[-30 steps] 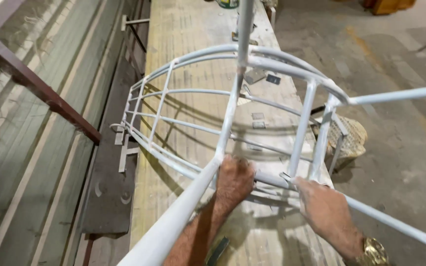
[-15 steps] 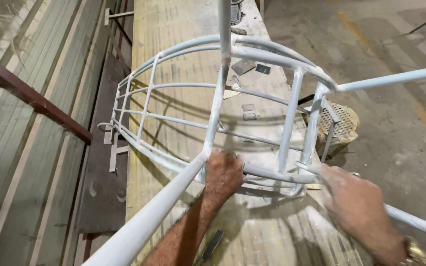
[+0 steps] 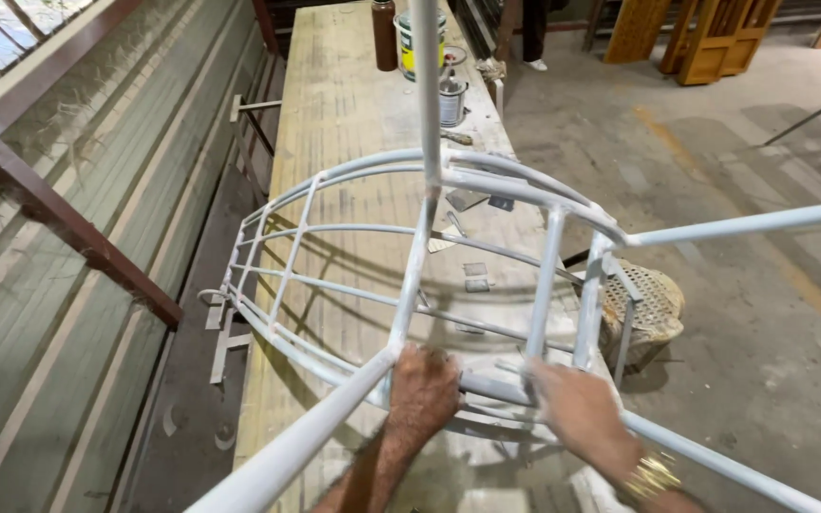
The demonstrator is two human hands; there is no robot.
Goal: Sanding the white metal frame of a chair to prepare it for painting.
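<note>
A white-painted metal chair frame (image 3: 363, 242) lies upside down on a long wooden workbench (image 3: 334, 123), its legs sticking up toward me. My left hand (image 3: 422, 391) is closed around the frame's near rail where one leg joins it. My right hand (image 3: 582, 413), a gold watch on the wrist, is blurred and rests on the same rail just to the right, by two upright bars; its grip is unclear.
Paint cans (image 3: 451, 97) and a brown bottle (image 3: 384, 33) stand at the bench's far end. Small metal plates (image 3: 477, 276) lie under the frame. A perforated stool (image 3: 644, 306) sits on the concrete floor at right. A fence with a brown rail (image 3: 68, 233) runs along the left.
The view has pulled back and tilted up, showing the bench's far end. My right hand has slid left along the rail toward my left hand. My left hand keeps its grip.
</note>
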